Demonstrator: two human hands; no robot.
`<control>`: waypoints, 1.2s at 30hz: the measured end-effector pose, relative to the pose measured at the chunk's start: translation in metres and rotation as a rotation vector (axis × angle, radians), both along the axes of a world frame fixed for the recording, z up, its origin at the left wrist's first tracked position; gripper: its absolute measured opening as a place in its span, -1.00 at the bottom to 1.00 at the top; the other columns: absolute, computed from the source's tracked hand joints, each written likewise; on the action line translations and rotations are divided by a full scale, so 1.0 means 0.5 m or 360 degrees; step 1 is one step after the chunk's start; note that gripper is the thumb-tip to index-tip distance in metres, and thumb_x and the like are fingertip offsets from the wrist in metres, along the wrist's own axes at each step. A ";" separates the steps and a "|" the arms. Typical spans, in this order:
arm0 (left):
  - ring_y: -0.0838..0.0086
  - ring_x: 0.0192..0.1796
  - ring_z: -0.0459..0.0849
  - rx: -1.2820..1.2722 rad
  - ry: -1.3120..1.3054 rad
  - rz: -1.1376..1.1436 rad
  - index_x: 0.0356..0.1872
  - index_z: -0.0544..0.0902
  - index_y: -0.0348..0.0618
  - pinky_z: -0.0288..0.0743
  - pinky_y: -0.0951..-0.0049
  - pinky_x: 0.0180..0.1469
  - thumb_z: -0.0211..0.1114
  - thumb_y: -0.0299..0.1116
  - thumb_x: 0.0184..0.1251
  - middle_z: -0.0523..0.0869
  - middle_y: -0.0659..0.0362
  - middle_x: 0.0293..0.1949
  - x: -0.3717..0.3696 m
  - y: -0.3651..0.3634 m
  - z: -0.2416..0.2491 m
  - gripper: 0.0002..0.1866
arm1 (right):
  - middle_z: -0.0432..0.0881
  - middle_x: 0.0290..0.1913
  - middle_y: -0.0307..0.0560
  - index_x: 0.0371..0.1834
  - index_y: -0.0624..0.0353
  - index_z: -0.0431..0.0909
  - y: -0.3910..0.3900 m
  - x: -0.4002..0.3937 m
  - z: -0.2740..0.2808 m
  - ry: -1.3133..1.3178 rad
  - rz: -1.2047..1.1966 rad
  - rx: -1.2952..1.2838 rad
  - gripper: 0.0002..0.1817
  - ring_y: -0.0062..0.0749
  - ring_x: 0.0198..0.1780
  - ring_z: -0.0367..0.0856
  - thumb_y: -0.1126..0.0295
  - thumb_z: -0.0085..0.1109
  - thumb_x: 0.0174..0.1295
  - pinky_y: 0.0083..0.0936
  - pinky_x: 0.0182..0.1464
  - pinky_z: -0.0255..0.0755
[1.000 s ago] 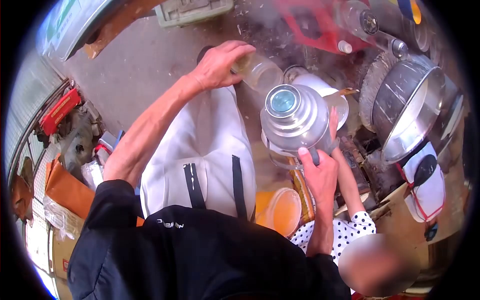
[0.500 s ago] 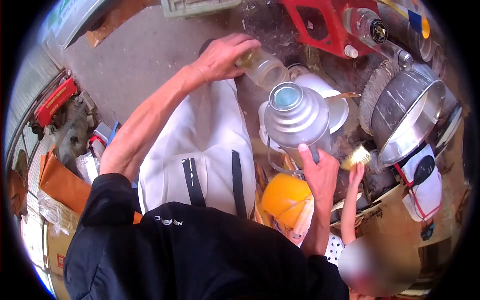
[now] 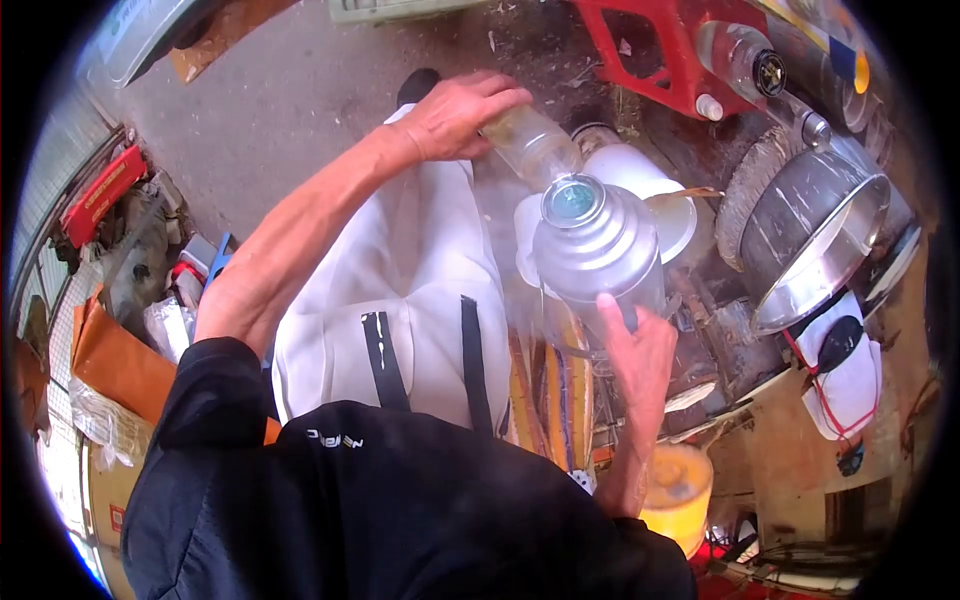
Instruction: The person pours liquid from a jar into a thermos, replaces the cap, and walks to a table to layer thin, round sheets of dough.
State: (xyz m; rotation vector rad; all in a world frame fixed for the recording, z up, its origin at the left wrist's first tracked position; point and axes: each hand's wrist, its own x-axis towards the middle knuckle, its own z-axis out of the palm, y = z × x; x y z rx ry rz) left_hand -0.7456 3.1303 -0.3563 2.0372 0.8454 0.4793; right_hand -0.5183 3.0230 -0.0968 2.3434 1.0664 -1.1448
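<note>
In the head view, my left hand (image 3: 460,112) is wrapped around the base end of a clear jar (image 3: 535,148). The jar is tilted, its mouth right at the thermos opening, where a clear liquid seems to run in. My right hand (image 3: 640,345) grips the side handle of a silver thermos flask (image 3: 600,240), thumb up along the handle. The uncapped flask leans a little towards the jar, and its round mouth looks glassy and bluish-green. Behind the flask is a white enamel-like vessel (image 3: 640,175), partly hidden.
On the right, a large metal pot (image 3: 815,240) lies tipped beside a red plastic stool (image 3: 640,50). Another clear bottle (image 3: 735,55) is near the stool. A yellow bucket-like container (image 3: 680,490) stands by my right forearm. Below the flask are yellowish strips (image 3: 550,400). An orange-brown sheet (image 3: 125,360) is at left.
The jar has tipped further and come to the thermos mouth. The other person's head, raised hand and gold-coloured thing, and the round orange-yellow object beside the flask, are out of view.
</note>
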 end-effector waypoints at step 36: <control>0.01 0.16 0.58 -0.0219 0.0019 -0.0070 0.25 0.45 -0.03 0.54 0.18 0.19 0.51 -0.45 -0.20 0.55 0.00 0.16 -0.003 0.018 -0.005 -0.19 | 0.37 -0.71 0.20 -0.63 0.45 0.48 0.024 -0.012 -0.003 -0.0031 -0.0099 -0.0027 -0.40 -0.23 -0.62 0.22 0.03 0.31 0.24 -0.20 -0.44 0.34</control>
